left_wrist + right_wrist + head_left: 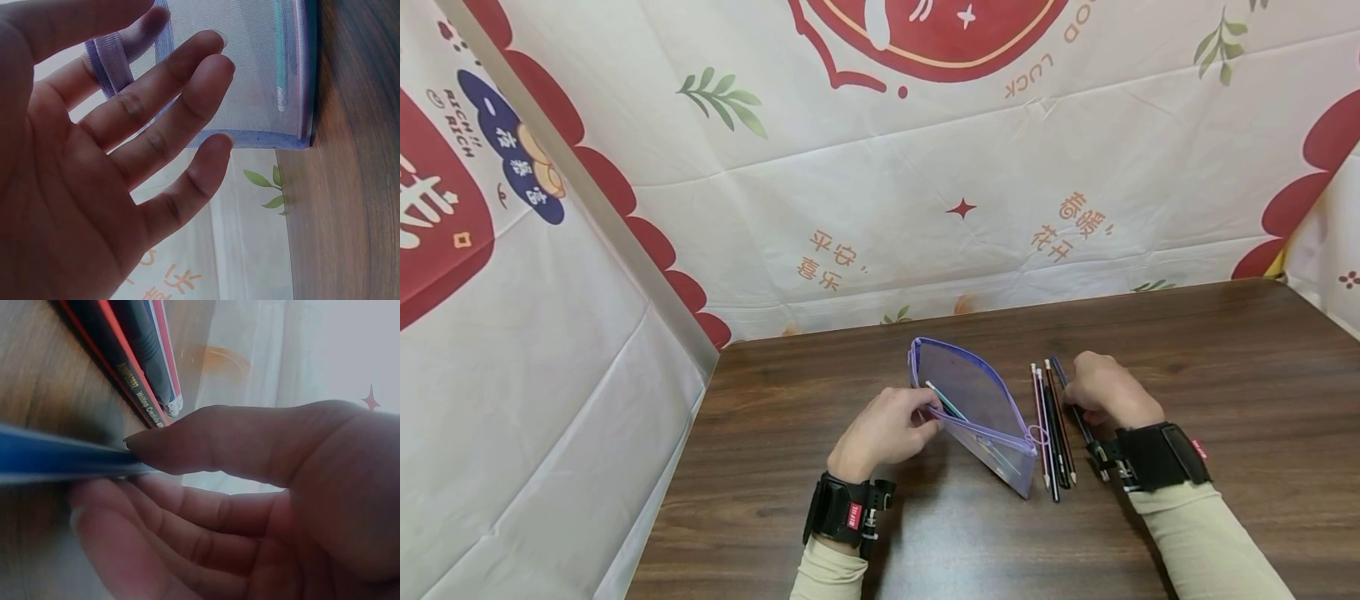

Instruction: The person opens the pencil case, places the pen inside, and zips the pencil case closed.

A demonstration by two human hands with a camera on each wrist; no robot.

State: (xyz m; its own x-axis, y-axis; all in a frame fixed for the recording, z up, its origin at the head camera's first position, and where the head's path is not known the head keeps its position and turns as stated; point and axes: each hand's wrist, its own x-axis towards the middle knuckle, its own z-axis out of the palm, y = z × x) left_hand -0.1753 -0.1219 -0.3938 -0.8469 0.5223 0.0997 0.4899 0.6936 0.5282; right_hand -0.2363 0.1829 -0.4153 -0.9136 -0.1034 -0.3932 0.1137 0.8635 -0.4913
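Pinching a slim blue shaft [62,456], perhaps plastic, right fingers [119,550] curl.

Viewed from the head, forward and down over the brown wood-grain table [760,483]; from the left wrist, close and sideways, at the purple-edged mesh pouch [250,81], shared with the head view; from the right wrist, equally close, at a slender black-and-red pencil [128,374].
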